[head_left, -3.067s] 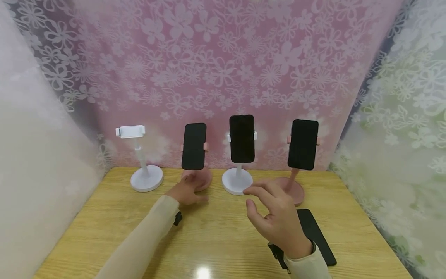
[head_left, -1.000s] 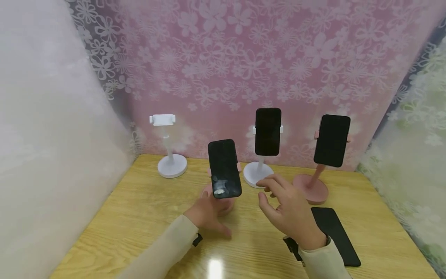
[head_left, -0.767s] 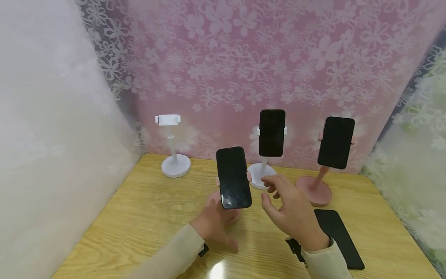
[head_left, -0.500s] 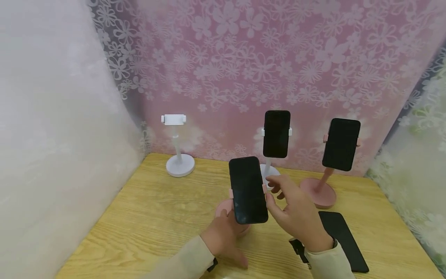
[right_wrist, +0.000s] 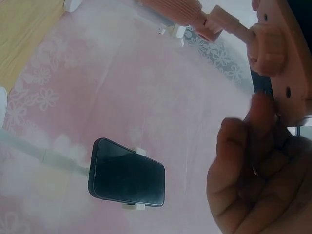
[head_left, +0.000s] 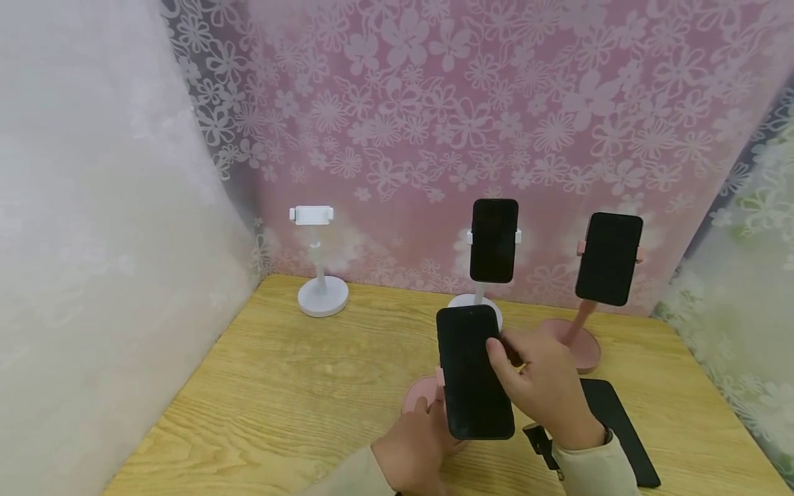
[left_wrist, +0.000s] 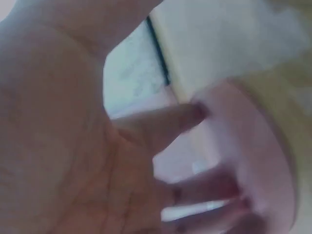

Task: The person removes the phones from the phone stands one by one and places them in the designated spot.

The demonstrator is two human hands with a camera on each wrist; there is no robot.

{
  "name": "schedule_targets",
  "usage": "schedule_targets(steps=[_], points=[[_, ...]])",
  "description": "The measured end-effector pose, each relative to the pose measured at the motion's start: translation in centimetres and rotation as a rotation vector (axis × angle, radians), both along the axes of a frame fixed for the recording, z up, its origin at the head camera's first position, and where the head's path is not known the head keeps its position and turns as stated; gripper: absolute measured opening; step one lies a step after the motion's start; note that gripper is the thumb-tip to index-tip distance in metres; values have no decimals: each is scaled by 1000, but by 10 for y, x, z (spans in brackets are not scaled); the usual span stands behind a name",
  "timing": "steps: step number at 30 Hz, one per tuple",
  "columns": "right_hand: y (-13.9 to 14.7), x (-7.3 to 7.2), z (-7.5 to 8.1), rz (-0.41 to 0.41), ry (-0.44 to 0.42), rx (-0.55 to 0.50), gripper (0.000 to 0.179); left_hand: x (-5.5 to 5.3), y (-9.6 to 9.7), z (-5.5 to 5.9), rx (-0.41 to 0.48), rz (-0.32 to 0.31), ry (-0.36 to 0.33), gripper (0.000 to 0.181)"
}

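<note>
A black smartphone (head_left: 473,386) sits tilted back in the clamp of a pink phone stand (head_left: 417,394) near the front of the table. My right hand (head_left: 548,379) pinches the phone's right edge, thumb on the screen and fingers behind; it hides that side of the clamp. In the right wrist view the back of the pink clamp (right_wrist: 287,63) shows above my curled fingers (right_wrist: 231,146). My left hand (head_left: 414,441) holds the stand's round base, partly hidden under the phone. In the left wrist view its fingers reach the base's rim (left_wrist: 263,146), blurred.
Behind stand a white stand (head_left: 323,297) with a bare clamp, a phone (head_left: 493,241) on a white stand and another phone (head_left: 610,259) on a pink stand (head_left: 586,344). A flat black slab (head_left: 626,430) lies right of my right hand. A floral curtain closes the back.
My left hand has drawn the pink stand forward and to the right from the back row. My right hand, hovering before, has taken hold of the phone's right edge. The head view has shifted.
</note>
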State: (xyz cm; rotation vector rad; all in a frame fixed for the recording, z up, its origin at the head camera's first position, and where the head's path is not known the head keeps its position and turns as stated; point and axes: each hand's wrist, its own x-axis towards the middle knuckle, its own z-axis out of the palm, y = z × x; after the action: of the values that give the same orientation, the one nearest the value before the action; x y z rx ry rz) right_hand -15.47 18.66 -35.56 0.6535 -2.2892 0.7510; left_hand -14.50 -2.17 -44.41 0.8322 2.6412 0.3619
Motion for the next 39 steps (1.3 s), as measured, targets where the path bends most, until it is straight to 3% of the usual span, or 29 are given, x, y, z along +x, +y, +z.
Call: schedule_targets(steps=[3, 5, 7, 11, 14, 18, 25, 39], points=[[-1, 0, -3, 13, -35, 25, 41, -9, -27, 20, 42, -138, -58, 75], [-2, 0, -4, 19, -47, 38, 42, -17, -48, 39, 117, -153, -59, 47], [-4, 0, -4, 21, -53, 41, 41, -22, -64, 61, 231, -102, -24, 28], [-8, 0, -4, 46, -52, -19, 43, -20, -77, 98, 396, -20, 185, 21], [-13, 1, -5, 80, -49, -95, 43, -11, -74, 114, 400, -1, 260, 25], [-20, 1, -8, 99, -41, -158, 42, -5, -64, 121, 344, 11, 277, 29], [-24, 0, -15, 108, -119, -198, 41, -6, -55, 121, 339, 43, 279, 24], [-19, 3, -9, 22, -166, -53, 47, -3, -51, 125, 325, 37, 320, 29]])
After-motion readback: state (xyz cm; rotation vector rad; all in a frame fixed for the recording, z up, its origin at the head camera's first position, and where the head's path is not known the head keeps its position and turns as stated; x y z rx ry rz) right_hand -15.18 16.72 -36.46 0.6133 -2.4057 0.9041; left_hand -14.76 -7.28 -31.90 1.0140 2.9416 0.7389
